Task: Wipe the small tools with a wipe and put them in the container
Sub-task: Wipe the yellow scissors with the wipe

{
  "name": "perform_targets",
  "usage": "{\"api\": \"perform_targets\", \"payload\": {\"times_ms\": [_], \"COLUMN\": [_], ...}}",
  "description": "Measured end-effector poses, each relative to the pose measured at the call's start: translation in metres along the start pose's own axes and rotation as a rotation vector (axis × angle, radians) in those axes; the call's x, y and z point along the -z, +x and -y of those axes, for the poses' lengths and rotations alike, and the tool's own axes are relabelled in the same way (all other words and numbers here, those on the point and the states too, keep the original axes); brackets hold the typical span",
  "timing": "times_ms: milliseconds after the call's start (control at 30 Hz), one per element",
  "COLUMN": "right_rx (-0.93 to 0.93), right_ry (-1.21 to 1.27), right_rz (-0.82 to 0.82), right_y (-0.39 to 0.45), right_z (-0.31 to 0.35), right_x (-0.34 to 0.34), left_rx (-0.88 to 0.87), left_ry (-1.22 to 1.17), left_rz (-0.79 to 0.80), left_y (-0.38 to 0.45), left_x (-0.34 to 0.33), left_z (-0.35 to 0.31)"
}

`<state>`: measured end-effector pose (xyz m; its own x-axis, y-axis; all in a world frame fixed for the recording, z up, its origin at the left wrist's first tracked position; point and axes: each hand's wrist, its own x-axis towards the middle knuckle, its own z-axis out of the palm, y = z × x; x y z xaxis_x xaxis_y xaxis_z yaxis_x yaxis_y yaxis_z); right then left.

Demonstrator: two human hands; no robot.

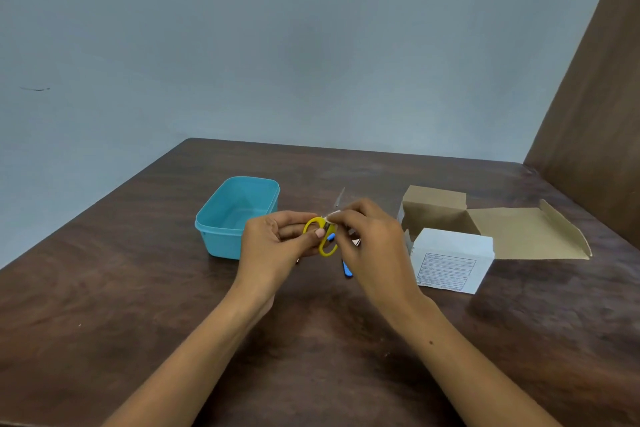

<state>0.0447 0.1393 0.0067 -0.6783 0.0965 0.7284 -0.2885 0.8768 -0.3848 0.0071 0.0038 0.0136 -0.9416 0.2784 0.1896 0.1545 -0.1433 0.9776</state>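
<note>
1. Yellow plastic handles marked the small scissors (323, 236), which I saw held above the brown wooden table (138, 288), just right of the container and in front of me.
2. My left hand (273, 241) gripped the scissors by the handle loops, thumb and fingers curled round the near loop.
3. My right hand (367, 236) pinched a small white wipe (333, 215) against the metal near the pivot; the thin blades (341, 197) pointed away from me, past the fingertips.
4. I judged the scissors light and stiff, with smooth metal that could slide under a damp wipe, and sharp tips best kept clear of skin. The loops looked the safest place to hold.
5. I judged the wipe soft and limp, easy to bunch or tear on the blade edge.
6. Turquoise and lidless, the container (221, 246) sat on the table to the left; I could see no tools inside it.
7. A blue-handled tool (347, 269) lay on the table under my right hand, partly hidden.
8. An opened cardboard box (485, 232) with a printed white side stood to the right.
</note>
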Motion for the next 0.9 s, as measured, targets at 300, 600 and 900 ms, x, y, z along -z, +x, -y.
{"api": "perform_targets", "payload": {"times_ms": [300, 600, 900], "right_rx": [0.024, 0.040, 0.077], "right_ry": [0.000, 0.036, 0.047], "right_rz": [0.003, 0.038, 0.090], "right_y": [0.000, 0.000, -0.002], "right_z": [0.002, 0.000, 0.006], "right_x": [0.000, -0.002, 0.002], "left_rx": [0.079, 0.122, 0.133], "left_ry": [-0.143, -0.132, -0.104], "left_rz": [0.069, 0.057, 0.037], "left_y": [0.002, 0.003, 0.002], "left_x": [-0.001, -0.002, -0.002], "left_z": [0.002, 0.003, 0.001]}}
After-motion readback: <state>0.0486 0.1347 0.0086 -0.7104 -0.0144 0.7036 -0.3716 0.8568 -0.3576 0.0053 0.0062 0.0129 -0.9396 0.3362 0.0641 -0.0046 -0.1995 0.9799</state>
